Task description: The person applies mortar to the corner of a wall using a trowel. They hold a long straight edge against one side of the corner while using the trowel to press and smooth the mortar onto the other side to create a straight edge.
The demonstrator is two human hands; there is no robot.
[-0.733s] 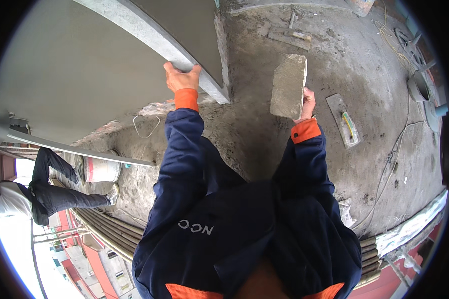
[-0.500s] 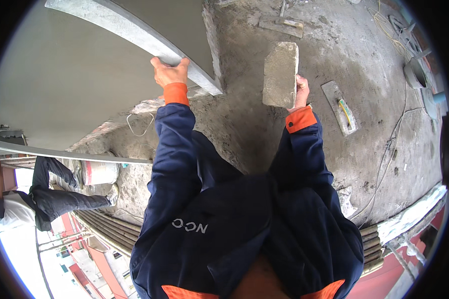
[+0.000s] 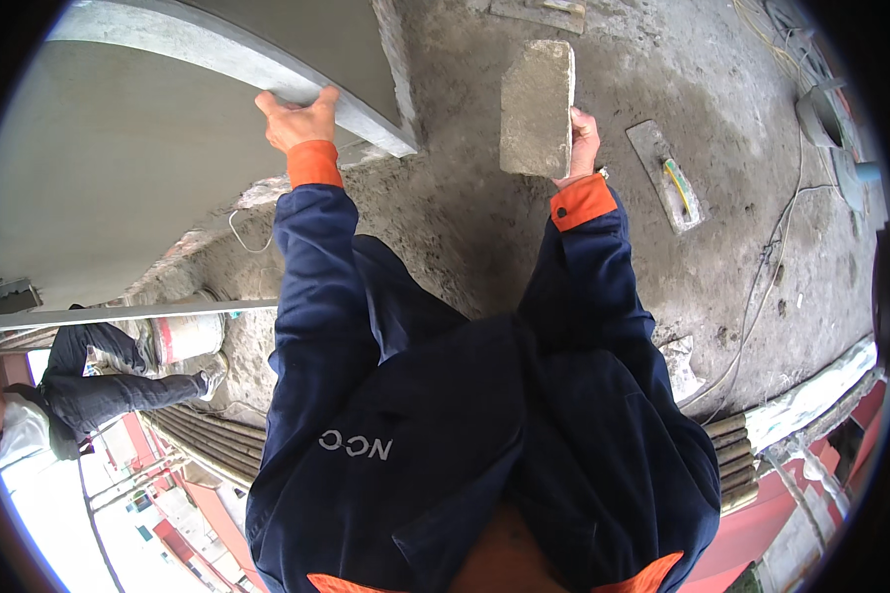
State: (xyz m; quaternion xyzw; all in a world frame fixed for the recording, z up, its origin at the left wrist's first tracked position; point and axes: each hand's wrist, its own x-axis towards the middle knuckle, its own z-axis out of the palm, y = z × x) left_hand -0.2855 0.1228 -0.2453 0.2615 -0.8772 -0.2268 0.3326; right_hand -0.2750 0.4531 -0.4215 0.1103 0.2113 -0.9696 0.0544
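Observation:
My left hand [image 3: 301, 121] is closed on the edge of a long grey metal straightedge [image 3: 217, 49]. This bar lies against a smooth, freshly plastered grey wall [image 3: 128, 168], near the wall's rough corner. In my right hand [image 3: 583, 143] is a rectangular, cement-caked brick [image 3: 537, 109], gripped along its right side and held upright, apart from the bar. Some of the right fingers are hidden behind the brick. To the right of that hand, a plastering float [image 3: 665, 176] with a yellow-green handle lies on the floor.
Another float [image 3: 539, 12] lies on the rough concrete floor at the far side. A bucket [image 3: 822, 117] and loose cables [image 3: 769, 259] are at the right. On the left, a co-worker's legs [image 3: 109, 376] show beside a sack-like white-and-red container [image 3: 188, 338] and a second bar [image 3: 128, 314]. Bamboo poles [image 3: 208, 435] line the near edge.
Both hands, the straightedge and the brick appear slightly farther up and left in the view, as does the surrounding scene. Both grips stay the same.

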